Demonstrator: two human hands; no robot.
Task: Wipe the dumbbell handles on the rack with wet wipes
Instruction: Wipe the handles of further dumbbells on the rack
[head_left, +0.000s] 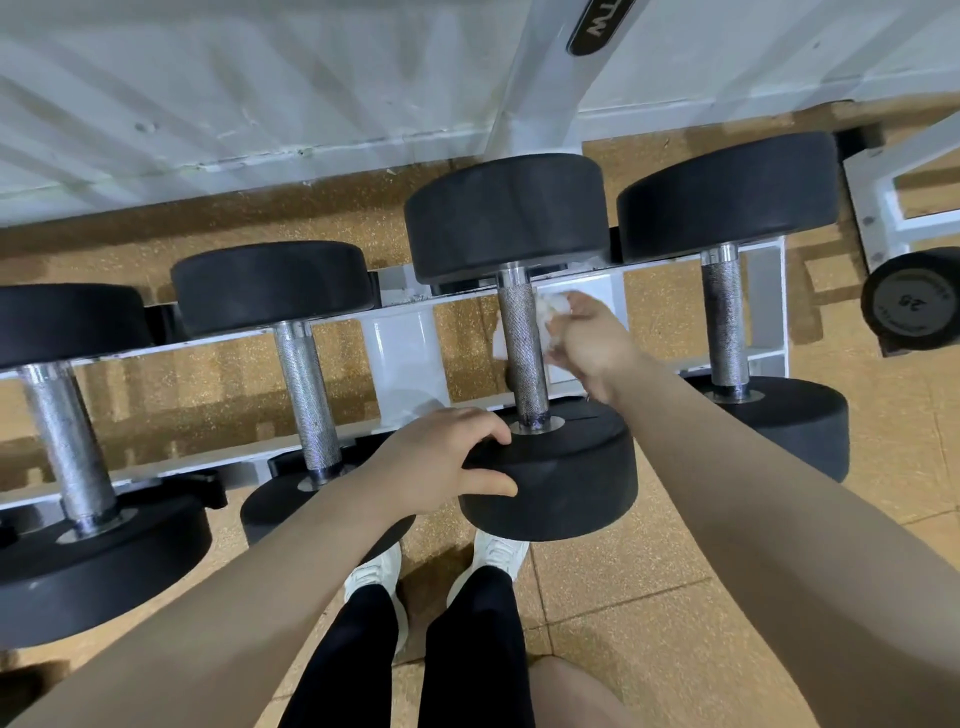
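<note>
Right hand (587, 338) pinches the crumpled white wet wipe (550, 312) against the knurled steel handle (522, 343) of the third black dumbbell, mid-rack; left hand (441, 457) clamps its near black rubber head (561, 467), likely stopping it rolling on the white steel rack (405, 338).

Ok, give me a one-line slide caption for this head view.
Right hand wipes a racked dumbbell's handle with a wet wipe while the left hand steadies its near weight head.

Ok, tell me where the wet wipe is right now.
In the head view, right of centre: the wet wipe is bunched in the right hand against the right side of the third dumbbell's handle, counting from the left of the rack.
</note>
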